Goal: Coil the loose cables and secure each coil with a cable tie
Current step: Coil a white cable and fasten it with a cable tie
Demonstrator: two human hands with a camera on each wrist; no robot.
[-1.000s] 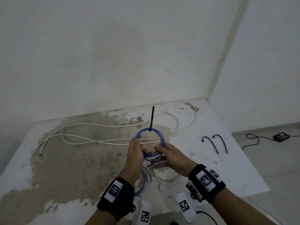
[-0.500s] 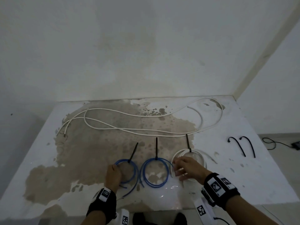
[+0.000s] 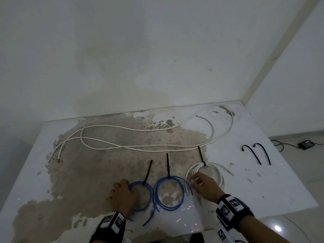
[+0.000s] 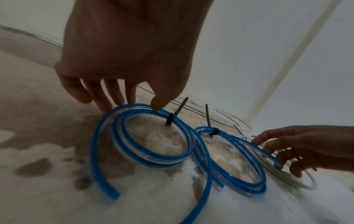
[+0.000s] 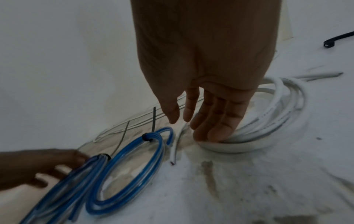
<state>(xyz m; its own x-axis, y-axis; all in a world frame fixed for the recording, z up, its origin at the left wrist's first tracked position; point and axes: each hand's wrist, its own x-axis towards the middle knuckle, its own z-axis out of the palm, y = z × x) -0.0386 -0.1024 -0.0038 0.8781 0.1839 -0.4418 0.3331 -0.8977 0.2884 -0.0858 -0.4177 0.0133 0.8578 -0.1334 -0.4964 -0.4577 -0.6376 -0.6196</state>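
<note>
Both hands barely shifted since 0.5 s ago: left hand (image 3: 122,194) fingertips touch left blue coil (image 3: 140,196), right hand (image 3: 204,185) presses white coil (image 3: 204,174), grips open.

Three tied coils (image 3: 168,193) in row near table (image 3: 289,190) front; loose cable (image 3: 140,146) behind; spare ties (image 3: 261,154) right.

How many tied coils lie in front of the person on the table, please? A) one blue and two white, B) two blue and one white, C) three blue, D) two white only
B: the left blue coil and the middle blue coil each carry a black tie, as does the white coil under the right hand.
</note>
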